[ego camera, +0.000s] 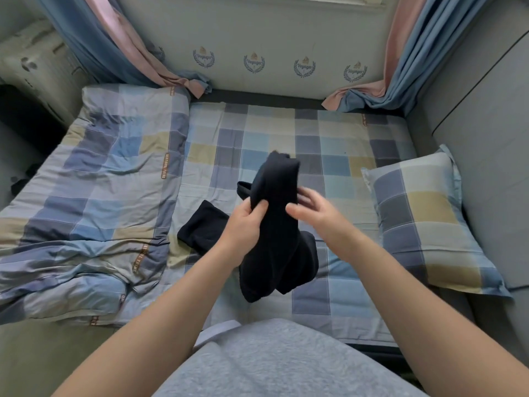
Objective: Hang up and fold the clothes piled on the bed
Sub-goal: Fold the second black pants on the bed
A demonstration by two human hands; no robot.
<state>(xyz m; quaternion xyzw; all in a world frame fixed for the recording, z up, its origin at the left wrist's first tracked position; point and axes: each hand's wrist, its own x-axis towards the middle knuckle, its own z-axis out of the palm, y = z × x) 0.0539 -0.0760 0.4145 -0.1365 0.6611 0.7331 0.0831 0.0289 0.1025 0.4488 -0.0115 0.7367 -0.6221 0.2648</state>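
A black garment (276,224) is bunched up and held above the middle of the checked bed sheet (257,133). Its upper end stands up past my fingers and its lower end droops toward the mattress. My left hand (243,224) grips the garment at its left side, thumb pressed into the cloth. My right hand (312,213) is at the garment's right edge with fingers spread and blurred; whether it grips the cloth is unclear. Another part of black cloth (203,227) lies flat on the sheet to the left, below my left hand.
A rumpled checked duvet (94,196) covers the bed's left half. A matching pillow (423,222) lies at the right against a grey padded wall (486,110). Blue and pink curtains (406,61) hang at both far corners. My grey-clad lap (280,362) fills the bottom.
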